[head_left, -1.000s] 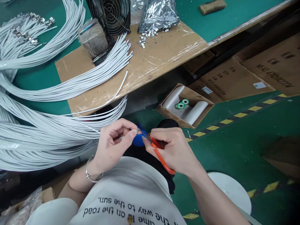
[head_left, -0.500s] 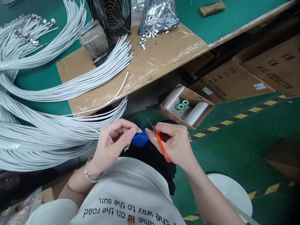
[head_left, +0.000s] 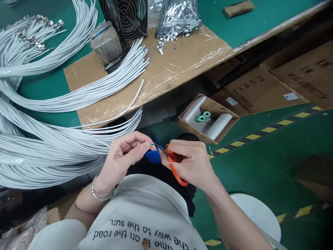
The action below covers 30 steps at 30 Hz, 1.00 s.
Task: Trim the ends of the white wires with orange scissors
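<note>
Between the thumb and fingers of my left hand (head_left: 130, 151) is a cable end with thin coloured wires (head_left: 153, 143) poking out; most of it is hidden by the fingers. My right hand (head_left: 194, 159) is closed around orange-handled scissors (head_left: 178, 173). The dark blades point left, and their tips are at the coloured wires; I cannot tell whether they touch. White cables (head_left: 52, 146) hang in a thick bundle over the table's edge beside my left hand. Another bundle of white cables (head_left: 125, 73) lies on the cardboard, its cut ends to the right.
A cardboard sheet (head_left: 192, 52) covers the table's front edge. On it stand a black fan (head_left: 127, 21), a wrapped block (head_left: 106, 45) and a bag of small metal parts (head_left: 179, 17). An open carton (head_left: 179, 121) and a round white stool (head_left: 255, 215) are on the floor.
My right hand has turned, bringing the scissors' tips left to the wires at my left fingertips. My left hand keeps its pinch in nearly the same place.
</note>
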Motion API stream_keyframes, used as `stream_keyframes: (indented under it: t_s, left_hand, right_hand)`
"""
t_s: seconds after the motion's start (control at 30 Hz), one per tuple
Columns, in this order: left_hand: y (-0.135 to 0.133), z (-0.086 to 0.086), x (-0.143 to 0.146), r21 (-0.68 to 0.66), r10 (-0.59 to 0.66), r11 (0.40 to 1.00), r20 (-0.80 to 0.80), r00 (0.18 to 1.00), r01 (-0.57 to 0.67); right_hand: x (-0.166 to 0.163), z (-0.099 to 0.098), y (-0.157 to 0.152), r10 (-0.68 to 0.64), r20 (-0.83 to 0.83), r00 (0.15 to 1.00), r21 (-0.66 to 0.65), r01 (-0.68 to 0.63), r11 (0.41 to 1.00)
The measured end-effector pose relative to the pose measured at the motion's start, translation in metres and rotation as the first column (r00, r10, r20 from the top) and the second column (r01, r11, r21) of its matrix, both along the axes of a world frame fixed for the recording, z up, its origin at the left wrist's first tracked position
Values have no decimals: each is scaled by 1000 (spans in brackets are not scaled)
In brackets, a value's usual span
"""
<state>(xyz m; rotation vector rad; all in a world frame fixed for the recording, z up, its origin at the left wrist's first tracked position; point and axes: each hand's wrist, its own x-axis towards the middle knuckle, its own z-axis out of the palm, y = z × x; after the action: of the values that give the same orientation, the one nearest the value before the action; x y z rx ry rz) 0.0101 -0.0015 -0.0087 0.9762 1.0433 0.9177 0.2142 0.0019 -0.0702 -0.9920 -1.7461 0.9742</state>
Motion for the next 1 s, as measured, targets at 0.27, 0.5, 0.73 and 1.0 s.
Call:
stream_keyframes:
  t_s: [0.27,0.5,0.73,1.0]
  left_hand:
    - [1,4,-4,-13,-59,998,30,998,59]
    - [5,7,-5,-78,-112,990,102,988,120]
    - [5,6,-7,-64,-123,989,121,985,131]
    - [7,6,-8,-97,-116,986,175,978,135]
  right_hand:
    - [1,3,1,18,-3,1000,29,-18,999]
    - [2,-2,-1,44,-40,998,40,-43,998]
    - [-1,2,2,63,-46,997,59,-60,996]
    - [-4,1,-1,29,-14,999,134,-27,991]
